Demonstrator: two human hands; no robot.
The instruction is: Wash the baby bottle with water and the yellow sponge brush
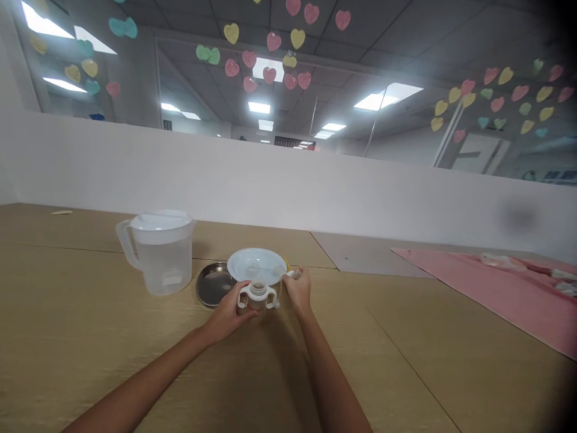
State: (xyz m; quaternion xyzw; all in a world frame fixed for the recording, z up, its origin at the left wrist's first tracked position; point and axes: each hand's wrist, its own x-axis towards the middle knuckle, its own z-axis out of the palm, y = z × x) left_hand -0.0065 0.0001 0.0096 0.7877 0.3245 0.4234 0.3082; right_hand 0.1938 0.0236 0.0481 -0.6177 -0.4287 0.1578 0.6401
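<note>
My left hand [229,312] is closed around a clear baby bottle [257,304] with a white collar and two white side handles. The bottle stands upright and its threaded mouth is uncovered. To its right, my right hand [299,291] pinches a small white piece [293,274] that looks like the bottle's cap, with a thin tube-like part hanging toward the bottle's right handle. Part of that piece is hidden by my fingers. Just beyond both hands sits a white bowl [234,262] with clear, small items in it, too indistinct to name.
A lidded translucent pitcher [164,261] stands at the left. Beside the bowl lies a round metal tray [211,285]. Something thin and yellow [286,261] shows behind my right hand. A pink cloth [487,285] with plastic packets covers the right side. A white wall [270,180] closes off the back.
</note>
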